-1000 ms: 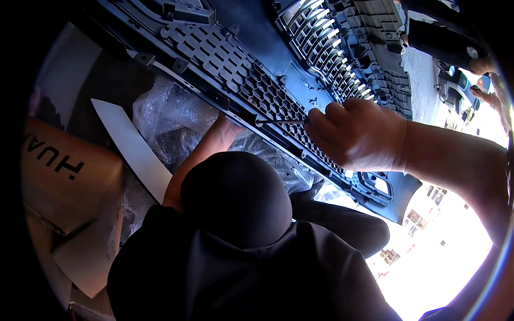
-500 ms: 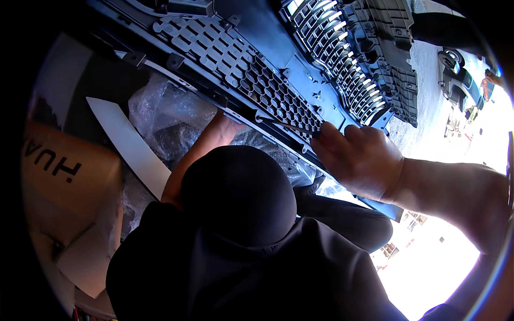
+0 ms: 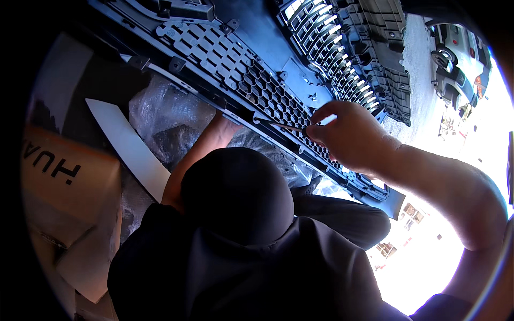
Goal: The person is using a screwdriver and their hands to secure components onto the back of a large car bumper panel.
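Across the upper middle lies a large dark car bumper (image 3: 300, 69) with a honeycomb mesh (image 3: 262, 91). My right hand (image 3: 350, 136) is above the mesh's lower right end, thumb and fingers closed around a slim metal tool (image 3: 278, 125) that looks like a wrench. Its rounded end meets the bumper's lower rail. My left hand (image 3: 227, 130) reaches up under that rail's near edge; its fingers are hidden behind the edge, so their grip does not show.
Clear plastic wrap (image 3: 171, 107) lies beneath the bumper. A pale curved strip (image 3: 128, 144) and a cardboard box (image 3: 69, 182) stand at the left. A slatted grille (image 3: 337, 53) and a black plastic panel (image 3: 377, 48) are at the upper right, with parked vehicles (image 3: 455, 59) beyond.
My right hand has turned and shifted slightly up and left, its fingers rearranged on the tool. The tool's rounded end stays at the rail. My left hand has hardly moved.
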{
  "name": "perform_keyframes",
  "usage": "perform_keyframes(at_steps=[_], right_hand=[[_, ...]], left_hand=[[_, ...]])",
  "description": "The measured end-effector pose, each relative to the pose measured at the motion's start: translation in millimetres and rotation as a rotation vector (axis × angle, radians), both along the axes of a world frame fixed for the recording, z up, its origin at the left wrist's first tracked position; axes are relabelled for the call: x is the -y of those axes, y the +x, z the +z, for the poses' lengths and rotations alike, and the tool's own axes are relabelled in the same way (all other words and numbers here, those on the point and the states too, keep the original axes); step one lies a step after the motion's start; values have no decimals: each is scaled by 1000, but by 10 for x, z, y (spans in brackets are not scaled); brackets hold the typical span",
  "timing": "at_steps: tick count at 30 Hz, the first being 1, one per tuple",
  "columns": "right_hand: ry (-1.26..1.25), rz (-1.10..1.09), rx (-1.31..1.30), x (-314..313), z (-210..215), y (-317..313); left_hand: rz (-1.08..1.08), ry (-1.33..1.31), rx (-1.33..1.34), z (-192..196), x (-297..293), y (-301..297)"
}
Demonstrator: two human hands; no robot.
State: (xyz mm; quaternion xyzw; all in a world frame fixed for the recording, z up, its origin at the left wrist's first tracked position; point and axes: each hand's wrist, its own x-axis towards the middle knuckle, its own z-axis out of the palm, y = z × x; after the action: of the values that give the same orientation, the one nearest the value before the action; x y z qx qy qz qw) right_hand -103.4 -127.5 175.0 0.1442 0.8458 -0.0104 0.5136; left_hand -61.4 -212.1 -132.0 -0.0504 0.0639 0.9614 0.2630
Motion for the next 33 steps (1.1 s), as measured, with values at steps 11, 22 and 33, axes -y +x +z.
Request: perform_keyframes(at_steps=[11, 22, 33], right_hand=[[-439, 1076, -161, -338, 78, 8], [-436, 1555, -341, -340, -4, 132], [-245, 630, -143, -265, -67, 213]], left_hand=[[-9, 705, -66, -165, -21, 82], [-42, 226, 68, -65, -6, 128], [-9, 222, 93, -121, -44, 112]])
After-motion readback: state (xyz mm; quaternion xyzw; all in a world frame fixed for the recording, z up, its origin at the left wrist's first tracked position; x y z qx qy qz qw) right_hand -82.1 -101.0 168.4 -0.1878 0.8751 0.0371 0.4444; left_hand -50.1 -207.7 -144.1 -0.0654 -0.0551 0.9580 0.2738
